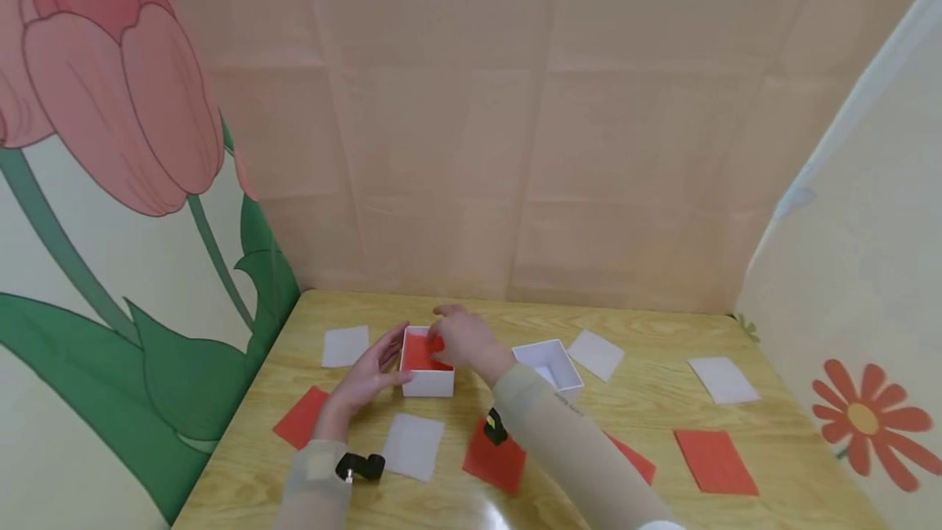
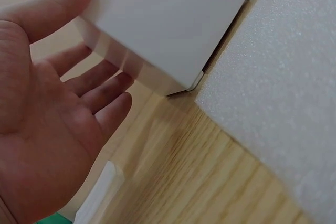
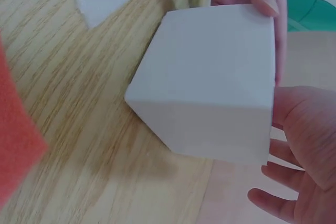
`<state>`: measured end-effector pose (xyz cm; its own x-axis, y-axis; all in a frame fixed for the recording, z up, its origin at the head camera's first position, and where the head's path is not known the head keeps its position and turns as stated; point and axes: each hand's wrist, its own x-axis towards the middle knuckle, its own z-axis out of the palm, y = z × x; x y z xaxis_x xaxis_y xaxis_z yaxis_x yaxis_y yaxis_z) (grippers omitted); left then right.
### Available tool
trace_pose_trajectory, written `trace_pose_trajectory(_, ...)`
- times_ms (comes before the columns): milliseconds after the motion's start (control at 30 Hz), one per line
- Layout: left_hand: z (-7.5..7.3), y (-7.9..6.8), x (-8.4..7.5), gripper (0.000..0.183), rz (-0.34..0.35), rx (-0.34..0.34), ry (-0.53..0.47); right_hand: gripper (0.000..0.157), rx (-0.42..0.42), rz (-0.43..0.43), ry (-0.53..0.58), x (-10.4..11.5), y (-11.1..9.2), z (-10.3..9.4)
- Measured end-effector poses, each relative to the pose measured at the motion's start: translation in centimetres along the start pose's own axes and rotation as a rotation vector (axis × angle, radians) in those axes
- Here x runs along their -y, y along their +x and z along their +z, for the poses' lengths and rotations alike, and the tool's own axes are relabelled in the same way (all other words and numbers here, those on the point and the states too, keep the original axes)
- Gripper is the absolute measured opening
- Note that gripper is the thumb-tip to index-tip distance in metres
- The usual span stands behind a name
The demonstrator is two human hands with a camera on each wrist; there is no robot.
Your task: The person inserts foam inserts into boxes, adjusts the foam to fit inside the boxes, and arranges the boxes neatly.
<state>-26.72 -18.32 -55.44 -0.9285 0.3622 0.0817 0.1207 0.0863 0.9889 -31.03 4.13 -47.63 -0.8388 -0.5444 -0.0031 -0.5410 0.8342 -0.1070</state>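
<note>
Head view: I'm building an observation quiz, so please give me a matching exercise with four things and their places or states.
1. Left hand
2. Right hand
3. Leftmost white box
4. White container farther right

A. Red inside
B. Over the leftmost box's opening
C. White inside
D. At the leftmost box's left side

Pairs: 1-D; 2-B; 3-A; 4-C

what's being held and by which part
The left hand holds the white box by its left side, thumb in front; whether the right hand grips the red sheet inside cannot be told.
</note>
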Motion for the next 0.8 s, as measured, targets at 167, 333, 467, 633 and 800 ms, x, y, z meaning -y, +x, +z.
trace_pose_trajectory(167, -0.05, -0.1, -0.11, 0.094, -0.001, -0.003, -0.002, 0.027, -0.005, -0.006, 0.015, 0.31, -0.11, -0.36)
trace_pose_trajectory(333, 0.01, -0.06, -0.02, 0.094, -0.005, 0.003, -0.005, 0.03, 0.008, -0.009, -0.001, 0.66, -0.25, -0.32)
trace_pose_trajectory(467, 0.04, 0.01, 0.07, 0.095, 0.0, 0.009, -0.004, 0.028, 0.007, -0.01, -0.005, 0.72, -0.2, -0.08)
trace_pose_trajectory(633, -0.02, -0.03, 0.04, 0.095, -0.014, -0.008, 0.001, 0.027, -0.021, -0.042, 0.014, 0.85, 0.01, -0.15)
trace_pose_trajectory(800, -0.07, -0.06, -0.06, 0.095, -0.01, -0.004, 0.002, 0.028, -0.007, -0.04, 0.011, 1.02, 0.16, -0.21)
